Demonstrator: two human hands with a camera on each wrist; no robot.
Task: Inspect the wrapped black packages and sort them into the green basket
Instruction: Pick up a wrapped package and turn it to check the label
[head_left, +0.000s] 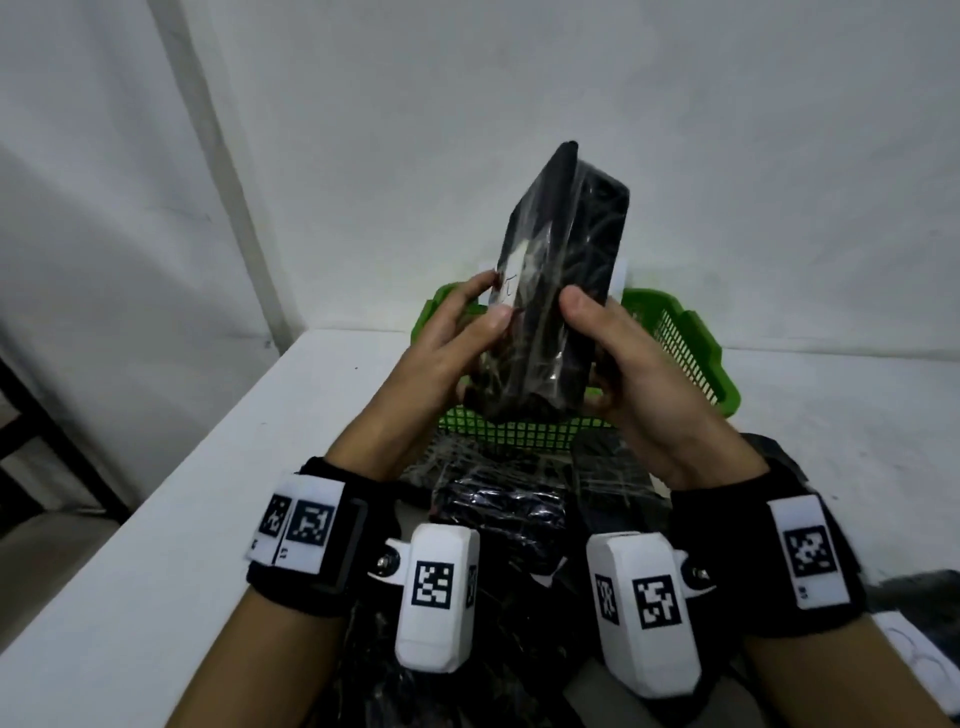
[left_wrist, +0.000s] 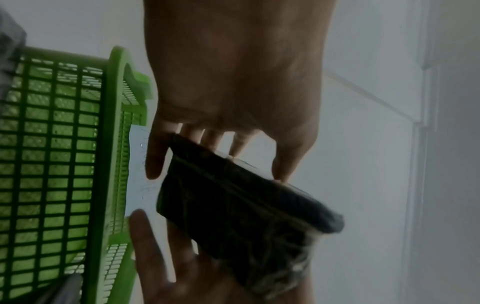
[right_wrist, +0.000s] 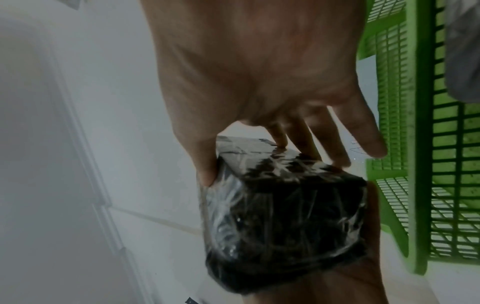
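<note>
Crinkled clear film wraps the black package, both hands gripping.

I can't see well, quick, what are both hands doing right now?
Left hand: holding the wrapped black package, thumb and fingers round its left side.
Right hand: holding the same package, on its right side.

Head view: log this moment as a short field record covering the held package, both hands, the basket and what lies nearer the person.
held item: wrapped black package, upright, raised above the green basket
wrap: clear, crinkled film; white label on its left face
left hand: grips the package's lower left side
right hand: grips its lower right side, thumb on the front
basket: on the white table, behind the hands
unsorted pile: more wrapped black packages, near the wrists
stage: inspecting, not yet placed
</note>
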